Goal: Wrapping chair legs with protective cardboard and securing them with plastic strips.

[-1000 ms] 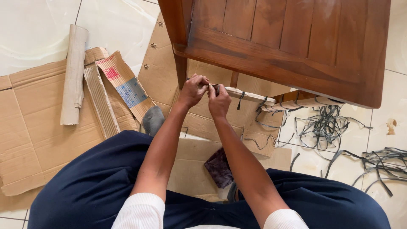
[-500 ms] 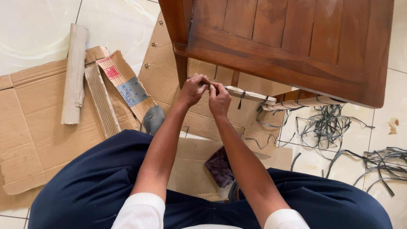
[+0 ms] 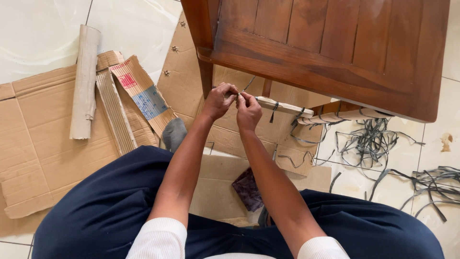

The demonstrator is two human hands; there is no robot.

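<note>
My left hand (image 3: 218,101) and my right hand (image 3: 248,111) meet at the left end of a cardboard-wrapped rail (image 3: 285,106) under a dark wooden table (image 3: 330,45). Both hands pinch a thin grey strap (image 3: 247,86) whose loose end sticks up toward the table's underside. Other grey straps are tied around the rail further right. The table's leg (image 3: 206,76) stands just behind my left hand.
Flattened cardboard (image 3: 43,144) covers the tiled floor on the left, with a rolled cardboard piece (image 3: 85,81) and folded strips on it. A tangle of cut grey straps (image 3: 371,141) lies on the right. A dark cloth (image 3: 247,189) rests between my knees.
The hands stay at the rail's left end. The strap's loose end now stands up higher between the fingers. The view shifted slightly.
</note>
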